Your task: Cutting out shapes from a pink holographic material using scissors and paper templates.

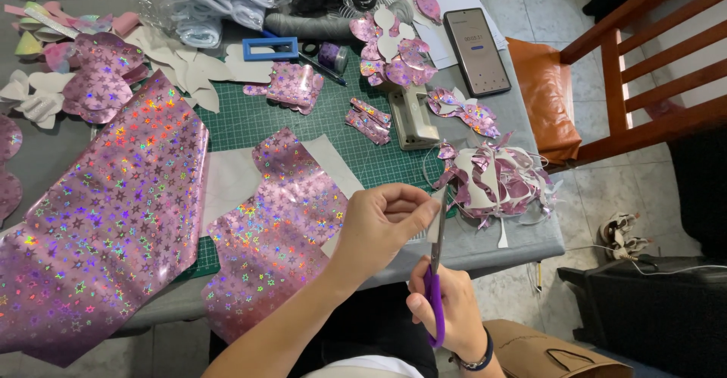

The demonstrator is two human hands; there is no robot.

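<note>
Cutting: a person trims a small white-backed piece of holographic paper (pixel 438 213) with purple-handled scissors (pixel 435 283).
Left hand (pixel 379 223): fingers pinched narrowly on the piece's edge, holding it just above the blades.
Right hand (pixel 447 310): fingers closed through the scissor loops, blades nearly shut.
Nearby: large pink star-patterned foil sheet (pixel 106 219) lies well left of the fingers; curled foil offcuts (pixel 496 181) sit just beyond them.
Next move: likely calls for turning the piece steadily.

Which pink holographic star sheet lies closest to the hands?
The smaller pink holographic star sheet, right beside the left hand; the larger sheet lies farther left.
</note>
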